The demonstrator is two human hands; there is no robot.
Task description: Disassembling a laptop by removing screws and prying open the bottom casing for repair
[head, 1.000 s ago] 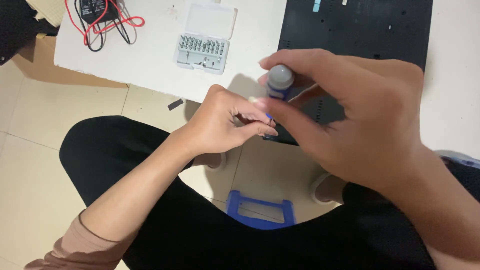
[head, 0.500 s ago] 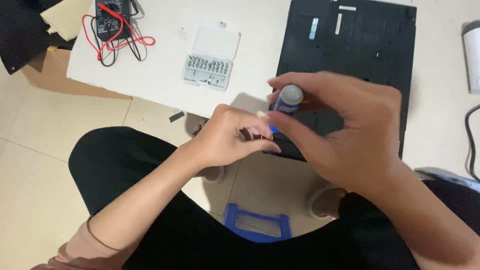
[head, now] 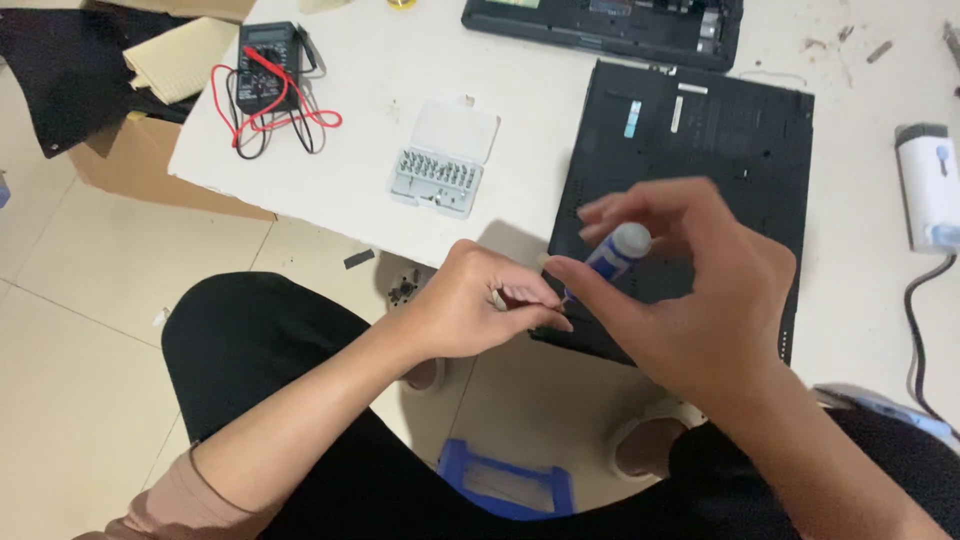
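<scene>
We pinch the small blue-and-white cylindrical screwdriver handle with our right hand, fingers loosely curled, above the black laptop base. Our left hand closes its fingers at the tool's tip.

Open white tabletop between bit case and upturned black laptop. Far left blocked by multimeter with tangled leads; far edge by second laptop. Bare floor left, near.

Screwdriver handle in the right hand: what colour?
Blue with a white cap, on the screwdriver, head view.
</scene>
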